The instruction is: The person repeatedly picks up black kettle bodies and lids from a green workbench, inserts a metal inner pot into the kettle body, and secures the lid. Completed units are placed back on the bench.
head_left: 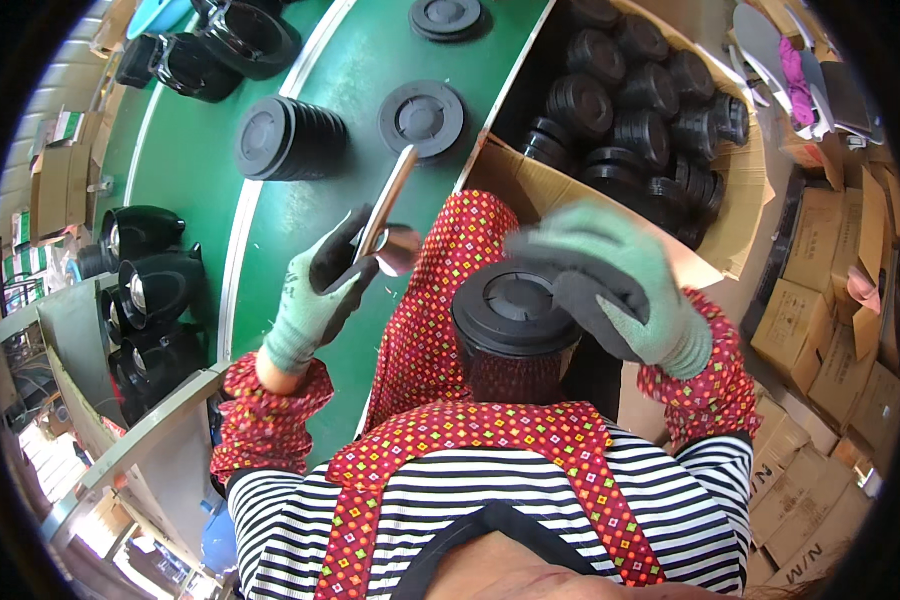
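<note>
My left hand (315, 290), in a green glove with dark palm and fingers, is closed round a tool with a long flat copper-coloured bar (391, 195) and a shiny rounded metal part (400, 250). I cannot make out its exact kind. Between my knees stands a glossy dark cylinder, with a round black ribbed disc (520, 305) on its top. My right hand (610, 285), gloved alike, hovers over or touches the disc's right edge, blurred by motion. Whether its fingers hold anything is unclear.
On the green table (360, 320) lie a tipped stack of black discs (285, 138), a flat disc (422, 118) and another behind it. An open cardboard box (530, 185) of disc stacks stands at right. Black glossy housings (160, 285) line the left; cartons (815, 320) are piled far right.
</note>
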Action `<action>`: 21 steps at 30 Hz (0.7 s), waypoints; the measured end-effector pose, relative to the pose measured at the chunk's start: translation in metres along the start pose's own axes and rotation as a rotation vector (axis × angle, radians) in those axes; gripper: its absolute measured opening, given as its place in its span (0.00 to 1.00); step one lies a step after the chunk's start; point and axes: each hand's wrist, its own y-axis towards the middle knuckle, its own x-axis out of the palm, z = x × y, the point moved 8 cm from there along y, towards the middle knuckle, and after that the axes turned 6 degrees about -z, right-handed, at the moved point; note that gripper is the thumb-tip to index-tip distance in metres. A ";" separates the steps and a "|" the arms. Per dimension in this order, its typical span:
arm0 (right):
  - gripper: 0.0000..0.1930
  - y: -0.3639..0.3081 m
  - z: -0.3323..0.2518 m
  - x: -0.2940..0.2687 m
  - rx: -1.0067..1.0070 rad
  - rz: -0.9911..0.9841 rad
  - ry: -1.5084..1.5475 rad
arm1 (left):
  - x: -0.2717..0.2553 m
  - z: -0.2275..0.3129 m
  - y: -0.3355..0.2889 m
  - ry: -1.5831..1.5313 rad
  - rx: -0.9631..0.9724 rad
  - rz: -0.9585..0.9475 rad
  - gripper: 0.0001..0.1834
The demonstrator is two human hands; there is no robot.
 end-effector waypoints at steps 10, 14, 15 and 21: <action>0.18 0.074 0.061 0.005 -0.270 -0.163 -0.020 | 0.066 0.150 0.008 0.286 0.361 -0.285 0.30; 0.18 0.044 0.107 0.028 -0.166 -0.045 0.079 | 0.108 0.173 0.015 0.366 0.899 -0.506 0.28; 0.19 0.041 0.107 0.028 -0.172 -0.018 0.146 | 0.126 0.166 0.010 0.342 0.958 -0.605 0.28; 0.16 0.039 0.107 0.053 -0.406 0.049 0.303 | 0.191 0.155 -0.010 0.595 0.826 -0.519 0.28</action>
